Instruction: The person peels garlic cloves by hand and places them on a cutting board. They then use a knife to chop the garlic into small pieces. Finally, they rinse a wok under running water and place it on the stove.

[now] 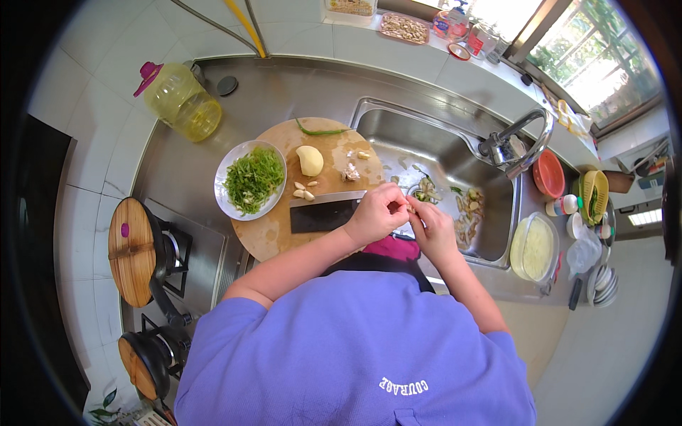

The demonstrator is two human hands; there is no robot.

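Observation:
At the sink's near left edge, my left hand (375,212) and my right hand (432,226) meet, fingertips pinching a small garlic clove (411,208) that they partly cover. Left of them, a cleaver (319,217) lies flat on a round wooden cutting board (261,237). Beyond its blade are peeled garlic cloves (303,193), a peeled potato (311,161) and a broken garlic bulb (350,172). A long green chili (322,132) rests at the board's far side. Shredded green vegetable (254,181) fills a white plate (220,183) overlapping the board's left edge.
The steel sink (410,125) holds peelings (469,213) under a faucet (498,146). An oil jug (184,104) stands back left, above lidded pans (133,250) on the stove. A clear container (535,247), red bowl (548,173) and yellow basket (594,186) sit right.

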